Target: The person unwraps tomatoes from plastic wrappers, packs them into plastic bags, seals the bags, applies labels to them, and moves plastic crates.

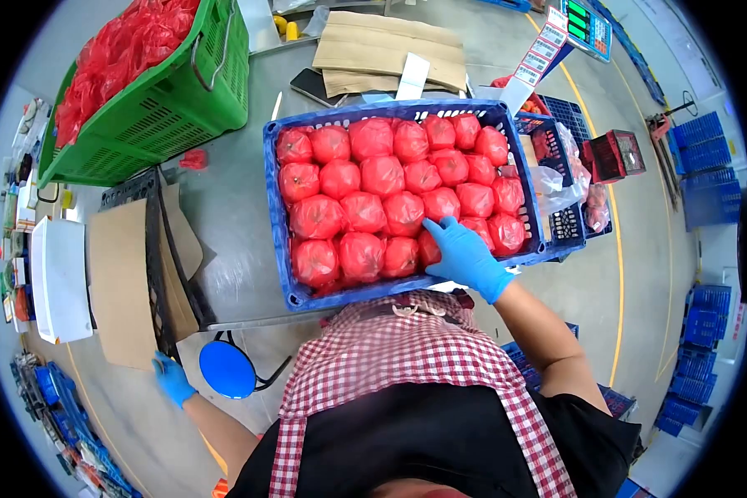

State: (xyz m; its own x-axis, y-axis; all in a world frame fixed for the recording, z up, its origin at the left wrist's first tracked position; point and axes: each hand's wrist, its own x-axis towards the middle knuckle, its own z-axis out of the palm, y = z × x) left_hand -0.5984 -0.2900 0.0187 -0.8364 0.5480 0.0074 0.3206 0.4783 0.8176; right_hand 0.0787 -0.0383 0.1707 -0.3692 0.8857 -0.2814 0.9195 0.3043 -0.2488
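A blue plastic crate (275,241) on the table holds rows of round fruits (382,176) wrapped in thin red plastic; their kind is hidden by the wrap. My right hand (466,256), in a blue glove, reaches over the crate's near side with fingers and thumb around one red-wrapped fruit (428,248) in the front row. Low on the left, my left hand (174,380), also gloved in blue, has its fingers closed at the bottom edge of a cardboard sheet (120,278). This sheet leans beside a black plastic tray (159,274) and more cardboard.
A green basket (170,112) heaped with red plastic wraps (133,54) stands at the back left. Flat cardboard (390,48) and a phone (311,84) lie behind the crate. To the right are a label strip (539,56), a scale (588,31) and stacked crates (566,224). A blue stool (227,368) stands below.
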